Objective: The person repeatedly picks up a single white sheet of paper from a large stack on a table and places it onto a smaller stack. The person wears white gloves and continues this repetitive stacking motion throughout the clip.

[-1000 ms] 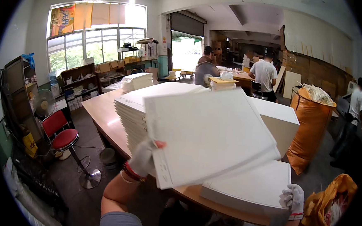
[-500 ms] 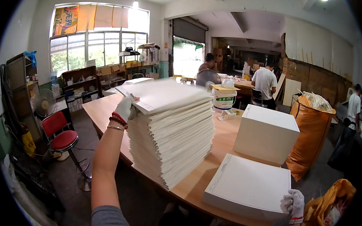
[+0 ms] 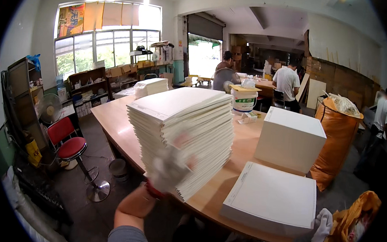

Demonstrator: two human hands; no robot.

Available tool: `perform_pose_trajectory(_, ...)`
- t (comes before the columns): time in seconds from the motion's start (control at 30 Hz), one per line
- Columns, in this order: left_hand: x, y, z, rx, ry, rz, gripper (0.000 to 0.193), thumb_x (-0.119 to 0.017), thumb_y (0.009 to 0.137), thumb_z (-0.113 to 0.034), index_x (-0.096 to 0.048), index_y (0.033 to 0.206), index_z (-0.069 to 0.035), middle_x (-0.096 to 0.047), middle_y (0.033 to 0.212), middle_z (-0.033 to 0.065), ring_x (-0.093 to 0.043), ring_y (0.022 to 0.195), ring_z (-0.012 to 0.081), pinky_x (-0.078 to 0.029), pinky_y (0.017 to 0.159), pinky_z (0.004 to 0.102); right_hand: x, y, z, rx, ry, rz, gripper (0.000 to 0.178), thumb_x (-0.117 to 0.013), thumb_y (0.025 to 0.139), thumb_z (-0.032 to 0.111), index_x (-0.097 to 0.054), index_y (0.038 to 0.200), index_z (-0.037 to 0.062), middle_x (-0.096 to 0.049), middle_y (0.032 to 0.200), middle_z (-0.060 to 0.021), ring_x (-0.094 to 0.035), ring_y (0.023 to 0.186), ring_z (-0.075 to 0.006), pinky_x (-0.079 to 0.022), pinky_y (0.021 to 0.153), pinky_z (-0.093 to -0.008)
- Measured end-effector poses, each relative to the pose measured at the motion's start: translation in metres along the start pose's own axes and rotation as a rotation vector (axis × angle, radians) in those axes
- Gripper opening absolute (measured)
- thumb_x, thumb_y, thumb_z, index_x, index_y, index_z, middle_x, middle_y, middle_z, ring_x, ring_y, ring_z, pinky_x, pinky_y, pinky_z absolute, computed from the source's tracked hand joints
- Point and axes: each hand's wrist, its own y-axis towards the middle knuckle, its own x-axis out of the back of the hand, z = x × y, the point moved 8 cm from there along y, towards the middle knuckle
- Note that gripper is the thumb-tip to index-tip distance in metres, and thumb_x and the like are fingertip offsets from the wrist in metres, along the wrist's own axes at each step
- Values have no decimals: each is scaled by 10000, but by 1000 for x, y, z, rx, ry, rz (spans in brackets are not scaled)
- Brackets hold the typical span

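A tall stack of white paper sheets [image 3: 188, 138] stands on the table, its layers uneven along the near edges. My left hand [image 3: 171, 166], in a white glove with a red band at the wrist, is in front of its near side, smeared by motion; its fingers cannot be made out. A shorter, neat stack of white sheets [image 3: 271, 196] lies at the near right. Beside its right corner is my right hand [image 3: 322, 224], gloved in white, with its fingers curled; whatever they may hold is hidden.
A taller white paper block [image 3: 292, 138] stands behind the short stack on the wooden table [image 3: 118, 116]. Farther back are a white bucket [image 3: 243, 101] and another paper pile [image 3: 151, 87]. Orange sacks [image 3: 336, 143] stand right; a red stool [image 3: 71, 147] stands left. Two people work beyond, another far right.
My left hand has left the top sheet's corner and moved down across the stack's near side. The raised top sheets now lie flat. My right hand has shifted slightly off the short stack's corner.
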Motion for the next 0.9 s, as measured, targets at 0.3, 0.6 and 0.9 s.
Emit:
perform_pose_trajectory(0.3,-254,-69,-241,-742,-634,1011,189,-643,826,-172,-564,960,-64,-566,1040,143,-573,982,329,-505,833,407,-52,-44,36,511,-1338,203,83,-566,874,162,-564,821,97,-557,770,-78,-580,732,-318,-467,601,-447)
perform_pose_trajectory(0.6,-265,-52,-257,-549,-1058,842,109,-636,821,-87,-571,844,-3,-609,1199,169,-602,1036,325,-506,881,381,-94,-17,151,889,-785,-37,300,-674,922,251,-557,720,61,-437,581,-108,-523,565,-310,-432,535,-400)
perform_pose_trajectory(0.9,-283,-49,-239,-162,-1009,1119,184,-746,806,-94,-588,826,0,-679,985,143,-630,829,285,-511,739,344,-108,-2,134,945,-1180,-107,256,-639,796,55,-582,1041,8,-542,750,-62,-578,642,-217,-482,528,-332)
